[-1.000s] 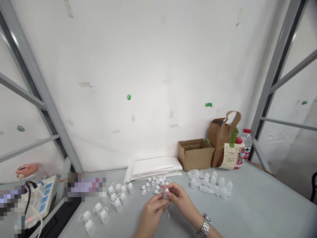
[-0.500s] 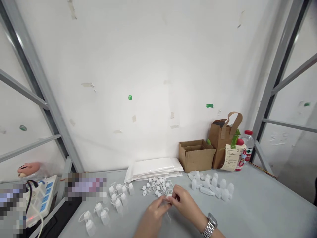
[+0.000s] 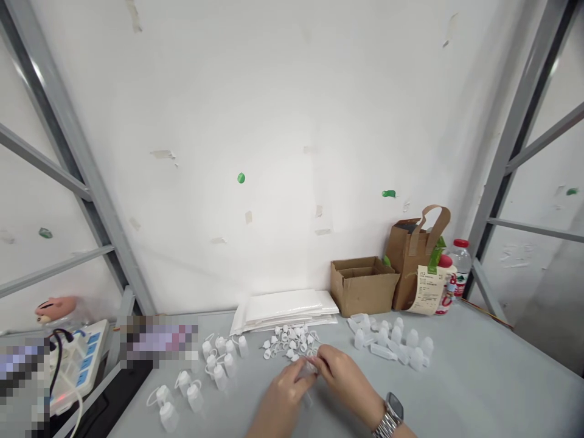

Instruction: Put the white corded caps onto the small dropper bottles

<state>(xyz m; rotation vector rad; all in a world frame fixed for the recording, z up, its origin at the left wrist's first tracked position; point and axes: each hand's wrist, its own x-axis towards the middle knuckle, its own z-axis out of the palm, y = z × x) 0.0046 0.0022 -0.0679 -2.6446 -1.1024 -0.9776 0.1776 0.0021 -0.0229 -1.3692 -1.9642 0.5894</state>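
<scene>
My left hand (image 3: 283,394) and my right hand (image 3: 343,376) meet at the front middle of the table, fingertips pinched together. Between them is a small translucent plastic bottle (image 3: 312,367), mostly covered by the fingers. Whether a cap sits on it is hard to see. Just beyond the fingertips lies a pile of white caps with ring straps (image 3: 292,340). On the left stand several small bottles with white caps and looped straps (image 3: 194,398). To the right, several uncapped translucent bottles (image 3: 396,354) lie or stand in a loose group.
White padded envelopes (image 3: 287,310) lie against the wall. Beside them are an open cardboard box (image 3: 365,292), a brown paper bag (image 3: 404,261) and a red-capped water bottle (image 3: 460,261). At far left are a power strip (image 3: 89,359) and a black object (image 3: 121,395) along the table edge.
Both hands stay at nearly the same place, with small shifts of the fingers around the bottle. The strap that hung below them no longer shows clearly. The view has shifted slightly.
</scene>
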